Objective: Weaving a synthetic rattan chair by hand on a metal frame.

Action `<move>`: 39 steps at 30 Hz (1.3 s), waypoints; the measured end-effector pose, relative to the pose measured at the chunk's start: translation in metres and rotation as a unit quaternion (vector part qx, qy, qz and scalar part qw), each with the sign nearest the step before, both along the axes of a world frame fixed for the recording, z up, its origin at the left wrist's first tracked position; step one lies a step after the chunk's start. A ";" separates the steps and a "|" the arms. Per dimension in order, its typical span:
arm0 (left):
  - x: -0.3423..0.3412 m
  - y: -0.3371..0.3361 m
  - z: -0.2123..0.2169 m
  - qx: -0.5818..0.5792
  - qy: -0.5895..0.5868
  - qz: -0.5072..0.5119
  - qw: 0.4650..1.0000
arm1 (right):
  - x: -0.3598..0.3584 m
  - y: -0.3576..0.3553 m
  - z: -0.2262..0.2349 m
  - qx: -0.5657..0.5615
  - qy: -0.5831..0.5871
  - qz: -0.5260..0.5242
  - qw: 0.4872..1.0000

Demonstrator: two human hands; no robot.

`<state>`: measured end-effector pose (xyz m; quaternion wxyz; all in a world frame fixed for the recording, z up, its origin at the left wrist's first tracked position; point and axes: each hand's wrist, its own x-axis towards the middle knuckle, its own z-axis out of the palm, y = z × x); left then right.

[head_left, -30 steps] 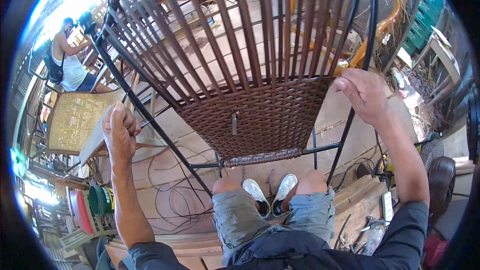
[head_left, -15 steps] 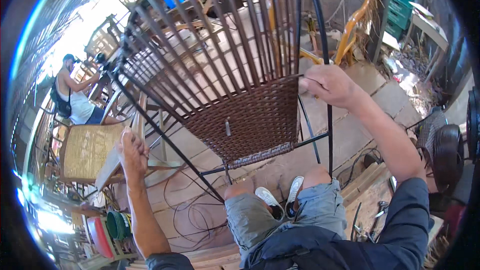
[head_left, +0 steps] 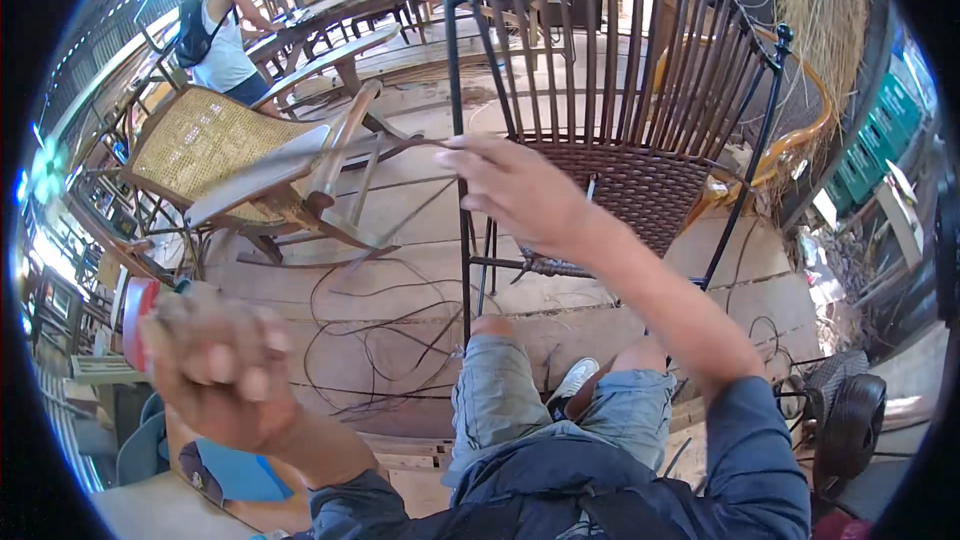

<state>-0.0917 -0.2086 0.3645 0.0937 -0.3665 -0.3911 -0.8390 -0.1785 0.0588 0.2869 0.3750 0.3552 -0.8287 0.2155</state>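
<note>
A chair with a black metal frame and woven dark brown strips stands in front of me; its back has tall spaced slats. Beside its left post is my right hand, fingers pinched on a brown weaving strand that stretches leftward, blurred, over a cane chair's arm. My left hand is raised at the lower left, its fingers curled and smeared by motion. What it holds, if anything, I cannot make out. The woven lower panel is partly behind my right forearm.
A wooden rocking chair with cane panels stands at left. Loose black cables lie on the tiled floor. A person in a white top bends over a table at far left. Green crates are stacked at far right.
The view has turned left, so the woven chair sits farther right. My right hand has gone from the chair's right side to its left post; my left hand has come nearer and lower.
</note>
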 end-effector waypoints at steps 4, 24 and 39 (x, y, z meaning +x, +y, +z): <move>-0.040 -0.057 -0.004 0.168 0.038 -0.147 0.974 | -0.011 -0.006 0.008 0.022 -0.151 -0.068 0.986; -0.153 0.231 -0.164 0.080 -0.133 0.106 0.982 | -0.010 0.013 -0.006 0.221 0.004 -0.094 0.971; -0.201 0.186 -0.133 -0.251 -0.185 0.066 0.948 | -0.060 0.025 0.097 -0.011 -0.206 -0.298 0.932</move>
